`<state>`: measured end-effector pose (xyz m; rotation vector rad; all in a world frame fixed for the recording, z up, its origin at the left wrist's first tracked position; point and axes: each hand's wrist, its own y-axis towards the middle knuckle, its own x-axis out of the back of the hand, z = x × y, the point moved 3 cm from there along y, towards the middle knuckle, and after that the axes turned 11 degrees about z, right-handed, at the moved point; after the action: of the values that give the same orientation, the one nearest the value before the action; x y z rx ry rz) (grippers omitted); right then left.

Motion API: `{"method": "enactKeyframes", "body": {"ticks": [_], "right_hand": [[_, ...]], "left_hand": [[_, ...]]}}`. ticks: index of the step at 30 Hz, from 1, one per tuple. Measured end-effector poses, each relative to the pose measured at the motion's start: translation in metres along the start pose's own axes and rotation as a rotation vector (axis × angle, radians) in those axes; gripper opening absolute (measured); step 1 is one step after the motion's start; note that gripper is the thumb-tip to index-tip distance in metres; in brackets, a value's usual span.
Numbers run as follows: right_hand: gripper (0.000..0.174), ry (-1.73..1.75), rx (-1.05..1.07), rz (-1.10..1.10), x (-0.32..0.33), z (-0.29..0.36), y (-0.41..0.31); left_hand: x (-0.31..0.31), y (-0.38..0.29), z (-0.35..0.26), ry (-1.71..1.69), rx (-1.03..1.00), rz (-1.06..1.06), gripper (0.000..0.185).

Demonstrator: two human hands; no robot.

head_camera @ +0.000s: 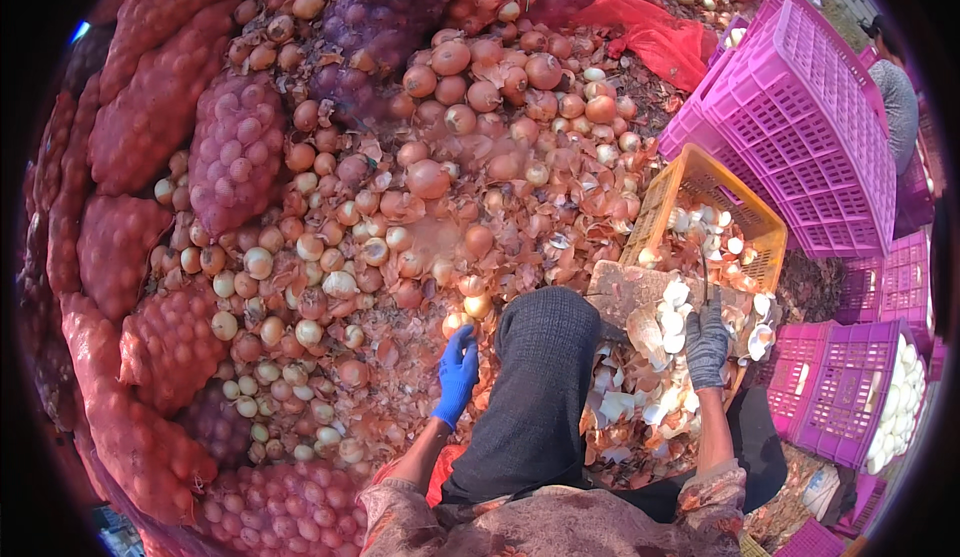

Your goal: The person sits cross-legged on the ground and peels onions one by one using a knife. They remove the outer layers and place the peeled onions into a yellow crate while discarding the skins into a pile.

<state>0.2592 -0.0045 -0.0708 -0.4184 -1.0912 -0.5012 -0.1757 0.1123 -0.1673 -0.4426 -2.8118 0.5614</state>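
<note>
My left hand [457,373], in a blue glove, reaches down beside my knee. Its fingertips meet the lower edge of a brown onion [454,323]; whether they grip it is hidden. Another yellow-brown onion [477,306] lies just above. My right hand [706,347], in a grey knitted glove, is closed around a knife [705,268] with its thin dark blade pointing away from me. Under that hand, peeled white onion pieces [673,322] and skins lie on a worn wooden board [616,287]. The board rests against the near end of a yellow plastic crate [766,257] holding skins and cut pieces.
Loose onions [427,179] and dry skins cover the ground ahead and left. Full red mesh sacks [161,99] are piled along the left. Tilted purple crates [817,121] stand at right, and a crate of peeled onions [847,392] sits below. A person [894,103] is beyond.
</note>
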Motion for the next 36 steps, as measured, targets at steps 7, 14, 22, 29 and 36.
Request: {"method": "enactKeyframes", "body": {"ticks": [7, 14, 22, 29, 36], "right_hand": [[0.040, 0.102, -0.030, -0.049, -0.005, 0.004, -0.010], [0.036, 0.070, -0.089, -0.057, 0.004, 0.020, -0.016], [0.035, 0.068, -0.080, 0.005, 0.016, 0.034, -0.006], [0.036, 0.091, 0.039, -0.117, 0.015, 0.028, -0.011], [0.033, 1.012, 0.119, -0.215, 0.058, 0.055, -0.070]], "left_hand": [[-0.080, 0.233, -0.115, 0.692, -0.620, 0.028, 0.037], [-0.167, 0.369, -0.110, 1.215, -0.500, 0.037, 0.050], [-0.175, 0.362, -0.100, 0.676, -0.474, 0.337, 0.066], [-0.123, 0.137, -0.294, -0.301, -0.308, 0.865, 0.056], [-0.130, -0.057, -0.316, -0.967, -0.116, 1.070, 0.072]]}}
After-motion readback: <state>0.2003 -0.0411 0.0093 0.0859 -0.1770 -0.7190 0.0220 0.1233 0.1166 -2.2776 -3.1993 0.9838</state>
